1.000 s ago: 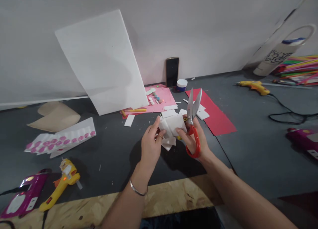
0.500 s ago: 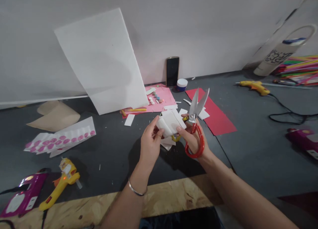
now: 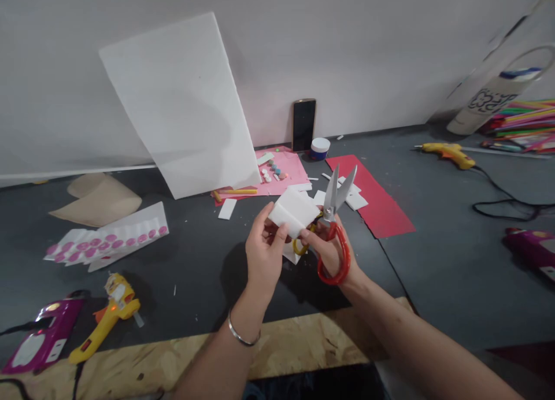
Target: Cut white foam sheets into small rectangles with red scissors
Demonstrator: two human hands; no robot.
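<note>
Small white foam board pieces (image 3: 295, 208) are held up over the table between both hands. My left hand (image 3: 265, 250) pinches their left edge between thumb and fingers. On the lower right side, the thumb of my right hand (image 3: 332, 252) presses against the foam. Red-handled scissors (image 3: 335, 252) hang on that same hand, with their blades apart and pointing away from me. Behind the foam, a yellow loop handle (image 3: 300, 247) shows in part; the rest of it is hidden. White offcuts (image 3: 356, 200) lie just beyond my right hand.
A large white board (image 3: 182, 111) leans on the wall. A phone (image 3: 304, 124) stands behind a small jar (image 3: 319, 149). Red paper (image 3: 377, 200) and pink paper (image 3: 288, 171) lie ahead. Yellow glue guns (image 3: 106, 319) with cords rest at left and right. A bottle (image 3: 485, 105) stands far right.
The foam pieces have been turned and pressed closer together between my hands. My right hand and the scissors have shifted slightly left and down.
</note>
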